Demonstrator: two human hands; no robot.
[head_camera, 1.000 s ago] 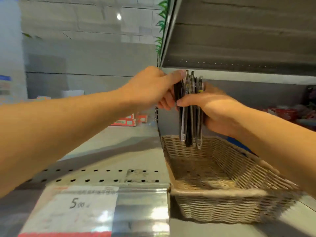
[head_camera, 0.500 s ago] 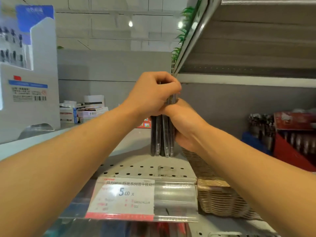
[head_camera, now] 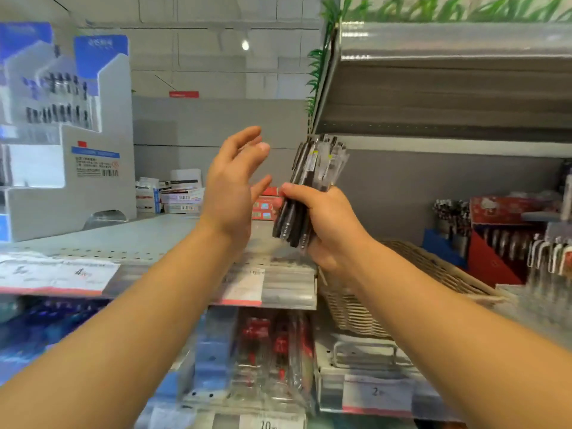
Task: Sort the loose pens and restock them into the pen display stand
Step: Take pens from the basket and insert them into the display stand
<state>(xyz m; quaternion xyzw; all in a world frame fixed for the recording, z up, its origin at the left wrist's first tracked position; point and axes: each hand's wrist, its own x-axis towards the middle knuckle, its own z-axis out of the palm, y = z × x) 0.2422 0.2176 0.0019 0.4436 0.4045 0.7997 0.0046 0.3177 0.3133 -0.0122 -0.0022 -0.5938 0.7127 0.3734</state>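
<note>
My right hand (head_camera: 328, 224) grips a bundle of several black and clear pens (head_camera: 312, 181), held upright and tilted slightly right above the shelf. My left hand (head_camera: 233, 187) hovers just left of the bundle with fingers spread and relaxed, touching nothing. A white and blue pen display stand (head_camera: 66, 134) stands at the far left on the shelf, with rows of dark pens in its tiers. Behind my right wrist sits a woven basket (head_camera: 433, 267), partly hidden by my forearm.
A grey perforated shelf (head_camera: 130, 239) runs across the middle, price labels along its front edge. Small boxes (head_camera: 173, 193) stand at its back. A red pen display (head_camera: 501, 239) stands far right. An upper shelf (head_camera: 448, 97) overhangs the pens. Packaged pens (head_camera: 269, 351) hang below.
My left hand has let go of the pen bundle and opened to its left. The right hand alone now holds the pens, tilted. The view has swung left, showing the display stand.
</note>
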